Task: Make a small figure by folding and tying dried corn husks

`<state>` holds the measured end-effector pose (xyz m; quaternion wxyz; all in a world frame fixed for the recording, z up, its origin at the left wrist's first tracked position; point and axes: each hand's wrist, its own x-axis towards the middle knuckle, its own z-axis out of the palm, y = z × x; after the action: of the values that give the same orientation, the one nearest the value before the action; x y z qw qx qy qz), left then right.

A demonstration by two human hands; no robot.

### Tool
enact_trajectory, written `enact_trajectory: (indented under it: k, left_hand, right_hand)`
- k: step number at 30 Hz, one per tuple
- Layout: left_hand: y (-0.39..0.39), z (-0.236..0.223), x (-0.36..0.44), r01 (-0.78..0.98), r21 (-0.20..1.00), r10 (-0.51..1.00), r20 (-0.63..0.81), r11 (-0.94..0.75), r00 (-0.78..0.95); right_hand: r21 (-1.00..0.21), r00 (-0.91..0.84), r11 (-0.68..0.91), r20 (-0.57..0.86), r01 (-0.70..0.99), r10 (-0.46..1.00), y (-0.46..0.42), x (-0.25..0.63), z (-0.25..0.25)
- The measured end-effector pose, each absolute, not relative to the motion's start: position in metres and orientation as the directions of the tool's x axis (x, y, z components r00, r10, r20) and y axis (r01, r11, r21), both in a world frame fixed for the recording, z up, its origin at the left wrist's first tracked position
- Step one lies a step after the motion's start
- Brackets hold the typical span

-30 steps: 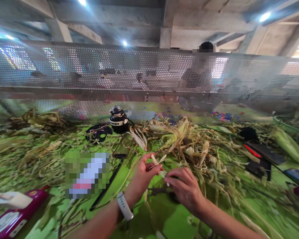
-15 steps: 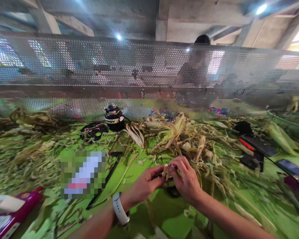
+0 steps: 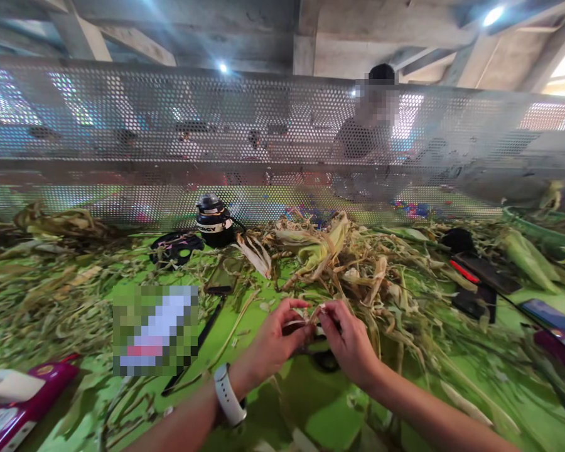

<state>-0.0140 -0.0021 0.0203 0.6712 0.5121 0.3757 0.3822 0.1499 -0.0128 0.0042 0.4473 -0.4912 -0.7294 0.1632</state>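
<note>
White against the wrist, a watch strap (image 3: 229, 395) is circling the left arm in the head view. Both forearms are reaching in from the bottom edge and meeting over the green table (image 3: 320, 411). The left hand (image 3: 280, 336) is leaning rightward, its thumb and index finger forming a loop and closing on a husk strip (image 3: 315, 315); the right hand (image 3: 348, 336) is facing it, its curled fingers pinching the strip's upper end. The strip is hanging between the fingertips above the table, looking pale, thin and crumpled, and a heap of dried corn husks (image 3: 327, 248) is lying just beyond. The fingers are covering both ends of the strip, so its full length is staying hidden. Something black (image 3: 327, 361) beneath the hands is proving hard to make out. Pixelation is masking an object (image 3: 162, 326) left of the hands, and the left edge is cutting off a magenta device (image 3: 51, 383).
</note>
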Motion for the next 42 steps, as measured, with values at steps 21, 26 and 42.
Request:
enact_trajectory:
  k: [21, 26, 42]
  left_hand:
    - [0.006, 0.026, -0.018, -0.182, 0.94, 0.935, -0.237, 0.29, 0.265]
    - [0.009, 0.021, -0.019, -0.131, 0.958, 0.943, -0.214, 0.253, 0.256]
    - [0.004, 0.026, -0.019, -0.08, 0.98, 0.897, -0.13, 0.18, 0.421]
  right_hand:
    - [-0.516, -0.227, 0.528, 0.535, 0.675, 0.813, -0.013, 0.15, 0.003]
    - [-0.345, -0.336, 0.662, 0.654, 0.665, 0.678, -0.012, 0.152, 0.009]
    - [-0.71, -0.138, 0.504, 0.508, 0.491, 0.85, -0.005, 0.154, 0.008]
